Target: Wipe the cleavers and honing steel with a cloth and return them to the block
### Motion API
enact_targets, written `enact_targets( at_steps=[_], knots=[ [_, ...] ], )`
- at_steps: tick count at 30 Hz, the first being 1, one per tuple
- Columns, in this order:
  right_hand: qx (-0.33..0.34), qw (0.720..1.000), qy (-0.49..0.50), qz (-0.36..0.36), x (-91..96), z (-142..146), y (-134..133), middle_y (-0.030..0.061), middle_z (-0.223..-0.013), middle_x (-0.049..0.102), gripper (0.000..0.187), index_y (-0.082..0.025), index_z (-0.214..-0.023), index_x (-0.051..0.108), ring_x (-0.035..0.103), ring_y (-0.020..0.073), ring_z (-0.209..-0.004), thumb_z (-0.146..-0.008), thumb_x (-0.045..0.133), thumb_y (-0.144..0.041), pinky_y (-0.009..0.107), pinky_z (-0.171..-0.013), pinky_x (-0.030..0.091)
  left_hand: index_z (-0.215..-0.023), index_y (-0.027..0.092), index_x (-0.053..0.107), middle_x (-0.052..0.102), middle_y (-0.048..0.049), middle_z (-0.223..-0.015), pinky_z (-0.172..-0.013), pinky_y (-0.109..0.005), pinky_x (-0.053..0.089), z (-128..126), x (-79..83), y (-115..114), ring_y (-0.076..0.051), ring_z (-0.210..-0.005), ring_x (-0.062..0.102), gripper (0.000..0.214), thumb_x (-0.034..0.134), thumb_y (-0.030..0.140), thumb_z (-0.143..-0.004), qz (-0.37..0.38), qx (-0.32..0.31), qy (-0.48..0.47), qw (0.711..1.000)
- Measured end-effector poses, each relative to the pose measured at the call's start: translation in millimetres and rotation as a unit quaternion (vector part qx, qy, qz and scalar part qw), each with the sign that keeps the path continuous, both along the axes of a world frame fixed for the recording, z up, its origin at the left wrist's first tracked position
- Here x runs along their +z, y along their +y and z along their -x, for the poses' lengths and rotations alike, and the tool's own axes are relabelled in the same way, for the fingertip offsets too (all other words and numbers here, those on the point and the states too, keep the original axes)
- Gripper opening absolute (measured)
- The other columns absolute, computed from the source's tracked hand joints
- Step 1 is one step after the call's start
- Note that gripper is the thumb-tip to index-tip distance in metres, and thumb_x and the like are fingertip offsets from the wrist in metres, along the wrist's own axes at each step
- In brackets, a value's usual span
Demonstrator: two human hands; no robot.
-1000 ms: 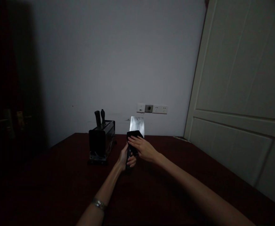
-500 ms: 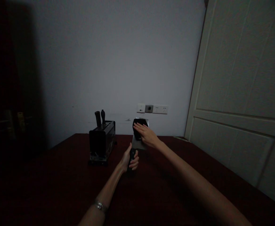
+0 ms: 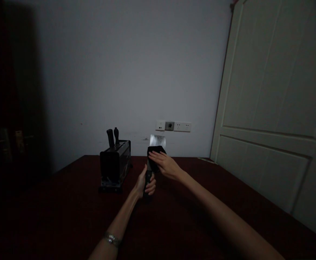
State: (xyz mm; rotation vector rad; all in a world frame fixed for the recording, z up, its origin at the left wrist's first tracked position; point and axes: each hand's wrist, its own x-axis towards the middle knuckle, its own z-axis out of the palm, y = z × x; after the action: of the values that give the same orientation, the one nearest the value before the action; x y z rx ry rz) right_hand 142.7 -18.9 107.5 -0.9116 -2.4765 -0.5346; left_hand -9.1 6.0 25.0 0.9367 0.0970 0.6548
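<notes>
Plainly, in the head view, the left hand [image 3: 141,183] has its fingers clamped around the black handle [image 3: 148,176] of a cleaver [image 3: 158,141], with the thumb lying up along it. The cleaver is near the middle of the view, held out in front of the person, its blade pointing upward and away. The bright far part of the blade shows against the wall [image 3: 133,72]; much of the rest is hidden by a black cloth [image 3: 154,148].

The right hand [image 3: 167,166] lies over that cloth, palm side toward the blade, its fingers stretched out and close together across the dark fabric. Its thumb is hidden, so I cannot tell whether it pinches the cloth or only lies flat on it. The two hands are near each other, the right one farther up the cleaver. A silvery band [image 3: 112,238] circles the left wrist.

To the left of the hands, well apart from them, a black knife block [image 3: 110,168] stands upright on the dark red table [image 3: 79,202], with two dark knife handles [image 3: 110,138] rising from its top. Behind the table, low on the wall, a white socket panel [image 3: 182,126], a grey plate [image 3: 169,126] and a white plate [image 3: 160,125] sit in a row. A pale panelled door [image 3: 258,108] fills the right side; the left edge is very dark.
</notes>
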Motion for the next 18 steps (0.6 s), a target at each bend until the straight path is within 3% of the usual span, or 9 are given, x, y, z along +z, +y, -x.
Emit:
enact_targets(
  at_steps=[4,10,18],
  knots=[
    [-0.008,1.000,0.020,-0.015,14.8,-7,17,0.0047,-0.140,0.037,0.054,-0.019,-0.133,0.037,0.027,0.0149,-0.131,-0.080,0.038,-0.007,0.041,-0.106,0.024,-0.053,0.018,0.039,0.030,0.0063,-0.031,-0.026,-0.018,0.025,-1,2.6,-3,-0.006,-0.021,0.018,0.063,0.017,0.070,-0.081,-0.030,-0.018,-0.011,0.999],
    [-0.078,0.992,0.097,-0.037,21.0,-10,35,0.0070,-0.140,0.037,0.049,-0.017,-0.133,0.039,0.027,0.0175,-0.131,-0.084,0.036,-0.012,0.042,-0.106,0.025,-0.054,0.018,0.040,0.030,0.0065,-0.031,-0.026,-0.019,0.027,-2,-0.5,-2,-0.007,-0.022,0.019,0.061,0.020,0.069,-0.081,-0.035,-0.021,-0.003,0.999],
    [-0.012,0.999,0.038,-0.006,-9.7,2,-5,0.0071,-0.139,0.039,0.047,-0.019,-0.133,0.037,0.027,0.0164,-0.131,-0.087,0.041,-0.021,0.043,-0.106,0.024,-0.047,0.018,0.036,0.030,0.0050,-0.029,-0.025,-0.020,0.025,0,-2.6,3,-0.007,-0.021,0.022,0.065,0.020,0.074,-0.077,0.020,0.014,0.013,1.000]
  ],
)
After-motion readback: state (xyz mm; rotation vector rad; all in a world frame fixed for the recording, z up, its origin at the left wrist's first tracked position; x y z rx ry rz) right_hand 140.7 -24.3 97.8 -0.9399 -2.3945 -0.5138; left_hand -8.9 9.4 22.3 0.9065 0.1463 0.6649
